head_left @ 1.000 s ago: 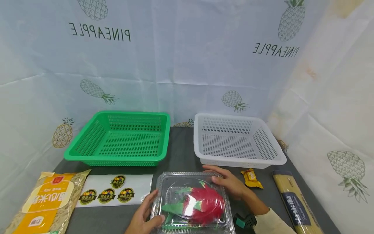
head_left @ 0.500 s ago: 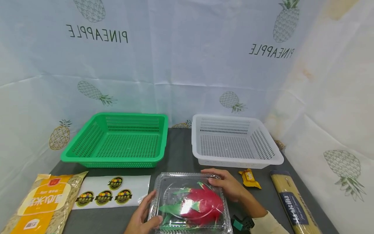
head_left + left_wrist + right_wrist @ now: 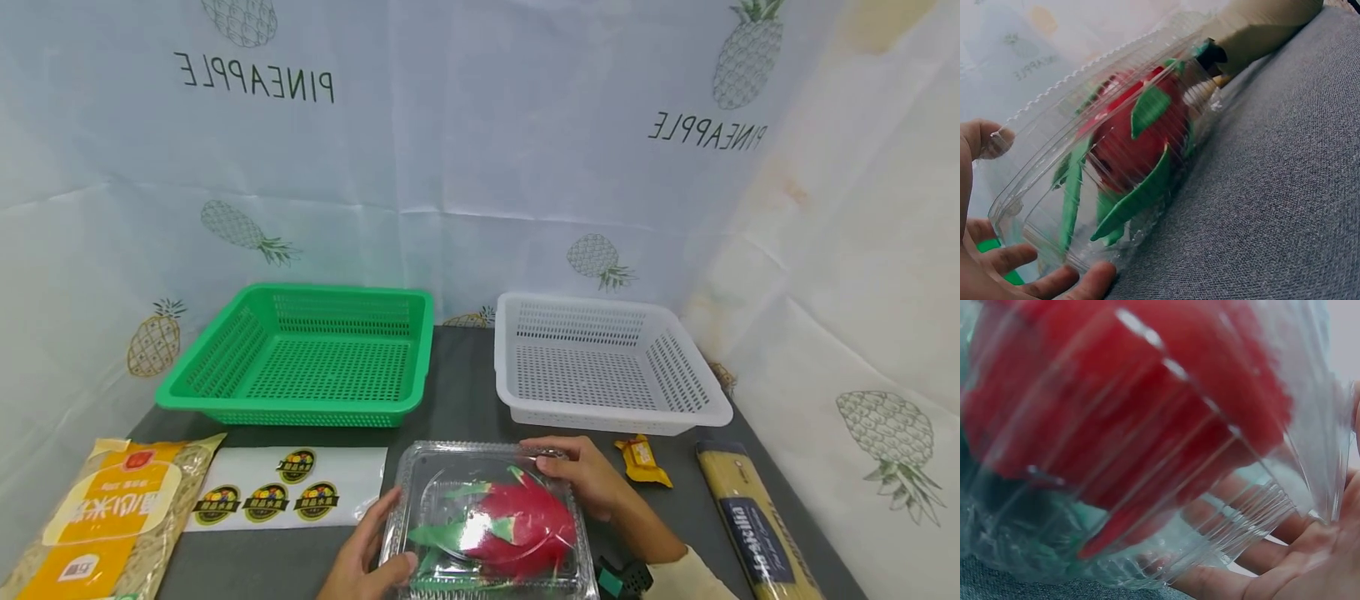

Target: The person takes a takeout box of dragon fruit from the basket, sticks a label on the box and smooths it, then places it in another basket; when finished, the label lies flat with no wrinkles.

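A clear plastic clamshell box (image 3: 442, 471), lid down, lies at the front of the dark table. Inside it, a red dragon fruit (image 3: 525, 525) with green leaf tips shows through the lid. My left hand (image 3: 363, 550) grips the box's left side, thumb on the lid; in the left wrist view its other fingers (image 3: 1054, 281) curl at the lower edge. At the far right corner my right hand (image 3: 588, 479) holds the box with its thumb on top. The right wrist view shows fingers (image 3: 1266, 553) behind the ridged plastic wall, blurred by it.
A green basket (image 3: 300, 417) and a white basket (image 3: 600, 417) stand at the back. Left are a yellow grain bag (image 3: 112, 517) and a sheet of round stickers (image 3: 360, 475). Right are a small yellow packet (image 3: 642, 461) and a noodle pack (image 3: 753, 525).
The head view shifts slightly. Both hands keep their hold on the clamshell box, which stays in nearly the same place.
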Motion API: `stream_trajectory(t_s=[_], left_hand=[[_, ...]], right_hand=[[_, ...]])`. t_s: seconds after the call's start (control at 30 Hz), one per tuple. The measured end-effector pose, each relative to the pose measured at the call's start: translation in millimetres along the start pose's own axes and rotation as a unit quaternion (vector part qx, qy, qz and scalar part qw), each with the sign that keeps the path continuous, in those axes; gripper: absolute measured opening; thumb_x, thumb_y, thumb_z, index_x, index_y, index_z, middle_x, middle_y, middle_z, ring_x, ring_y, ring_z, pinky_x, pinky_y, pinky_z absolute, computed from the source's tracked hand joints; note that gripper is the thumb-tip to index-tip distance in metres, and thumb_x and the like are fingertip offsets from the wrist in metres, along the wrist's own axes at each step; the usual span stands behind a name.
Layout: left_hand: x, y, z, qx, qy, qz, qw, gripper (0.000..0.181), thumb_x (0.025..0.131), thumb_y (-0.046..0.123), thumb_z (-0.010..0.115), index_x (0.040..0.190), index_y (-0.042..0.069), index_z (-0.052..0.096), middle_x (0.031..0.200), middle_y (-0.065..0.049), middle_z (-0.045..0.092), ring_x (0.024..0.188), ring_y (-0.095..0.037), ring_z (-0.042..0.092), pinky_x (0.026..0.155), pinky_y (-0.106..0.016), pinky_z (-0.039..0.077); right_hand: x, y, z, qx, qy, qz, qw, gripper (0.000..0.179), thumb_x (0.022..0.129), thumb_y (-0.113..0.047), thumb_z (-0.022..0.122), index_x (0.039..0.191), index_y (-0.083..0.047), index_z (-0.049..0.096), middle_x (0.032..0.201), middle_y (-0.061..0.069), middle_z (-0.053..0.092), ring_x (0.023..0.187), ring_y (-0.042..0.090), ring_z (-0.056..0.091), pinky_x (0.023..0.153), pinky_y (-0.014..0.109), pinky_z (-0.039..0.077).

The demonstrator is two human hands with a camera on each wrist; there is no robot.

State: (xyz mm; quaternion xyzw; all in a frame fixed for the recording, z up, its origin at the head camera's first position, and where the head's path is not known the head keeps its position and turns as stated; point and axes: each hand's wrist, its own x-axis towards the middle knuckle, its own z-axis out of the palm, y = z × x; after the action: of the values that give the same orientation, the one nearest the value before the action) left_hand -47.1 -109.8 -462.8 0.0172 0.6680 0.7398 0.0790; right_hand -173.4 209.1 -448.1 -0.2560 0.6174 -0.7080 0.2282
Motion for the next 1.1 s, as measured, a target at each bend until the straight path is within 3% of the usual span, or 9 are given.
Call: stream_trajectory(t_s=[0.13, 0.3, 0.4, 0.57, 0.67, 0.8, 1.1], left_hand=[[-1.6, 4.1, 0.8, 0.009, 0.01, 0.005, 0.9999, 0.073, 0.087, 0.01, 0.064, 0.149, -0.003, 0.027, 0.147, -0.036, 0.022, 0.126, -0.055, 0.034, 0.076, -0.041, 0.052], [-4.8, 9.5, 3.0, 0.049, 0.035, 0.041, 0.9973, 0.069, 0.086, 0.007, 0.067, 0.146, -0.001, 0.036, 0.144, -0.032, 0.033, 0.128, -0.054, 0.032, 0.083, -0.04, 0.049], [-6.4, 12.6, 2.3, 0.055, 0.029, 0.05, 0.9968, 0.068, 0.086, 0.005, 0.067, 0.145, -0.003, 0.035, 0.144, -0.031, 0.035, 0.121, -0.048, 0.044, 0.083, -0.041, 0.05], [-8.5, 20.3, -4.0, 0.054, 0.016, 0.035, 0.9978, 0.065, 0.09, 0.005, 0.064, 0.146, -0.005, 0.032, 0.141, -0.033, 0.035, 0.1, -0.028, 0.059, 0.073, -0.036, 0.053], [-7.9, 28.5, -7.5, 0.071, 0.039, 0.017, 0.9966, 0.062, 0.091, 0.01, 0.064, 0.145, -0.002, 0.035, 0.14, -0.03, 0.038, 0.101, -0.028, 0.059, 0.072, -0.035, 0.053], [-6.9, 38.5, -9.9, 0.073, 0.074, 0.018, 0.9944, 0.058, 0.091, 0.008, 0.065, 0.143, 0.001, 0.041, 0.14, -0.025, 0.043, 0.106, -0.034, 0.058, 0.07, -0.037, 0.054], [-5.5, 50.6, -20.5, 0.076, 0.128, 0.087, 0.9851, 0.05, 0.09, -0.002, 0.062, 0.138, -0.001, 0.048, 0.135, -0.02, 0.049, 0.102, -0.02, 0.062, 0.073, -0.037, 0.054]], right_hand=[[2.1, -2, 1, 0.0, 0.002, 0.005, 1.0, 0.034, 0.099, -0.005, 0.052, 0.13, 0.009, 0.055, 0.118, 0.02, 0.063, 0.096, 0.032, 0.066, 0.076, 0.048, 0.053], [4.0, -4, 0, 0.002, 0.002, 0.011, 0.9999, 0.034, 0.099, -0.006, 0.052, 0.13, 0.005, 0.057, 0.116, 0.018, 0.064, 0.096, 0.033, 0.067, 0.075, 0.048, 0.053], [3.3, -3, -1, 0.001, 0.002, 0.014, 0.9999, 0.033, 0.099, -0.006, 0.052, 0.13, 0.004, 0.058, 0.115, 0.016, 0.065, 0.096, 0.032, 0.067, 0.075, 0.048, 0.053], [0.3, -2, -1, -0.008, 0.004, 0.013, 0.9999, 0.036, 0.099, -0.005, 0.052, 0.131, 0.01, 0.053, 0.116, 0.018, 0.064, 0.097, 0.033, 0.066, 0.076, 0.048, 0.053], [-0.7, -3, -1, -0.009, 0.003, 0.011, 0.9999, 0.036, 0.099, -0.006, 0.052, 0.132, 0.009, 0.052, 0.117, 0.019, 0.063, 0.098, 0.032, 0.066, 0.077, 0.048, 0.053], [-1.7, -4, -1, 0.003, 0.0, 0.013, 0.9999, 0.034, 0.099, -0.006, 0.051, 0.131, 0.006, 0.055, 0.118, 0.018, 0.063, 0.099, 0.032, 0.065, 0.078, 0.048, 0.053], [-1.5, -4, 0, 0.008, -0.008, 0.017, 0.9998, 0.036, 0.1, -0.005, 0.049, 0.133, 0.01, 0.05, 0.123, 0.032, 0.055, 0.101, 0.035, 0.065, 0.078, 0.05, 0.052]])
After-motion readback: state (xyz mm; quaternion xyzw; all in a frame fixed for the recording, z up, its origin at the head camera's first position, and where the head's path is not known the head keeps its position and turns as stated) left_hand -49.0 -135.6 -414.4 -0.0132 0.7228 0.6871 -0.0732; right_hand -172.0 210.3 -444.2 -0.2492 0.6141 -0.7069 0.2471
